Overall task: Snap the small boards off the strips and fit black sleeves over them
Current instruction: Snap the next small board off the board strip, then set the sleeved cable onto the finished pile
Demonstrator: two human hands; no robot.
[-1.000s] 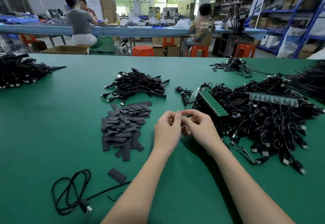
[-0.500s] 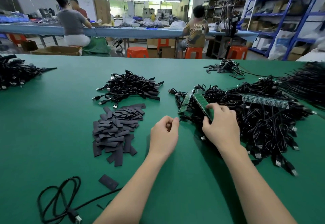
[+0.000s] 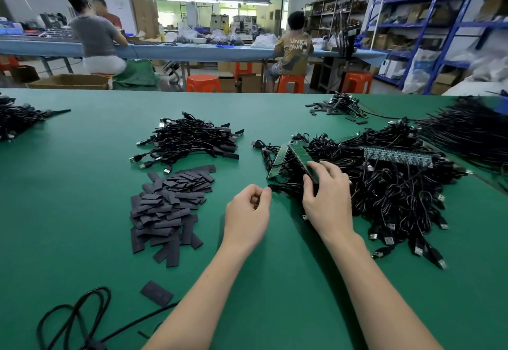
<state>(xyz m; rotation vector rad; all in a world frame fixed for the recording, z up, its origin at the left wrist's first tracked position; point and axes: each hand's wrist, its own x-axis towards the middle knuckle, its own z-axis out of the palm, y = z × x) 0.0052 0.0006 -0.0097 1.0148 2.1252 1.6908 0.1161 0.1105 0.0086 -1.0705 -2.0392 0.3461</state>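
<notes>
Now, right hand: the right hand [image 3: 328, 198] has left the left hand and lies on the near end of the green board strip [image 3: 301, 157], thumb and fingers curled round its end.
Left hand: the left hand [image 3: 247, 212] stays at 6 o'clock on the green table [image 3: 82, 212], fingers curled in; whether it pinches anything I cannot tell.
Board strip: it rests tilted on the big cable heap [image 3: 384, 193], at 2 o'clock from the left hand.
Second strip: a bluish strip [image 3: 395, 154] lies deeper in the same heap, at 3 o'clock.
Black sleeves: the sleeve pile [image 3: 167, 206] sits unchanged at 9 o'clock from the left hand, one loose sleeve [image 3: 156, 293] nearer at 7 o'clock.
Finished cables: a smaller cable bundle [image 3: 189, 140] lies at 12 o'clock from the sleeve pile.
</notes>
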